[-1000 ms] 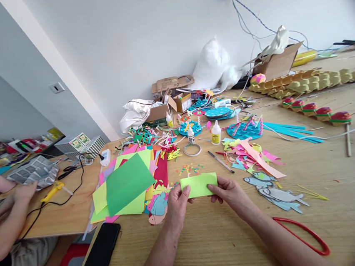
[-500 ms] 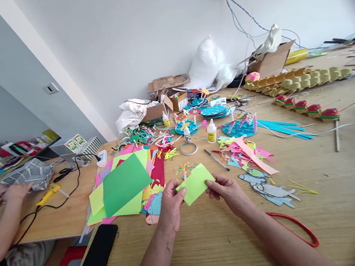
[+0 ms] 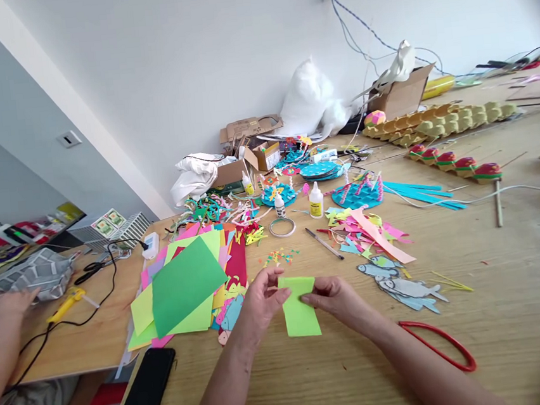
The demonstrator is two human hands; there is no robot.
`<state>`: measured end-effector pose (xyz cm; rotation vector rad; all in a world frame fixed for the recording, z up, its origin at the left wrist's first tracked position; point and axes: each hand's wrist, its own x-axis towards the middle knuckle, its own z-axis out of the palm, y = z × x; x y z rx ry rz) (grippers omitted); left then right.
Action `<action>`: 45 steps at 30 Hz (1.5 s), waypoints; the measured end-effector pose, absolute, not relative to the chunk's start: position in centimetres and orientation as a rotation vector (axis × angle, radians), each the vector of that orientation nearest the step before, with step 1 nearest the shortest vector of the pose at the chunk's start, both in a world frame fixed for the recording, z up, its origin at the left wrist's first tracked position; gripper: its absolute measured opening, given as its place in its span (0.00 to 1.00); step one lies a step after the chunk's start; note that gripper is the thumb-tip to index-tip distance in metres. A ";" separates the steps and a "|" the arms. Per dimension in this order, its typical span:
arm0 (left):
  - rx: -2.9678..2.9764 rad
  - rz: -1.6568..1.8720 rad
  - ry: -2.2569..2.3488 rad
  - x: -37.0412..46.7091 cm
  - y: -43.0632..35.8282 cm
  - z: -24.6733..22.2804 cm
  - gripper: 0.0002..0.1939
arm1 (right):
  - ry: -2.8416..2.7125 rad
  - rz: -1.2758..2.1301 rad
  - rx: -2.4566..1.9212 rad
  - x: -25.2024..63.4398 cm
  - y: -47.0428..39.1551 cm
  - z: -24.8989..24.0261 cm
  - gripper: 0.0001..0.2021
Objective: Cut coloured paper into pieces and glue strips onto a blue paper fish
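A folded piece of lime-green paper (image 3: 302,317) is held above the table at the middle of the head view. My left hand (image 3: 266,301) pinches its upper left side, thumb on the front. On the upper right side, my right hand (image 3: 331,298) grips the same paper between thumb and fingers. Tiny coloured paper bits (image 3: 280,257) lie just beyond my hands. To the left is a stack of coloured sheets with a dark green sheet (image 3: 187,287) on top. Grey-blue paper fish (image 3: 405,286) lie right of my right hand.
Red-handled scissors (image 3: 443,345) lie by my right forearm, partly hidden. A pen (image 3: 324,243), a tape roll (image 3: 282,227) and a glue bottle (image 3: 316,201) stand or lie farther back. A black phone (image 3: 143,396) is at front left. Another person's hand (image 3: 15,303) works at far left.
The green paper has turned from slanted to nearly upright and sits slightly lower, its top edge now folded. Both hands still hold it. The whole view has shifted slightly.
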<state>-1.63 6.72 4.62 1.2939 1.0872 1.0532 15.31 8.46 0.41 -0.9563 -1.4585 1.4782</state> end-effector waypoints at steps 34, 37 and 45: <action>1.734 1.233 1.383 -1.6 6.9 3.5 0.07 | -1.266 1.429 -1.028 15.9 8.5 1.6 0.15; 1.674 1.239 1.388 -2.1 7.1 3.2 0.06 | -1.321 1.380 -1.038 15.9 8.7 1.4 0.14; 2.127 1.077 1.344 -1.4 7.1 6.1 0.07 | -1.421 1.321 -1.026 15.9 8.6 1.2 0.11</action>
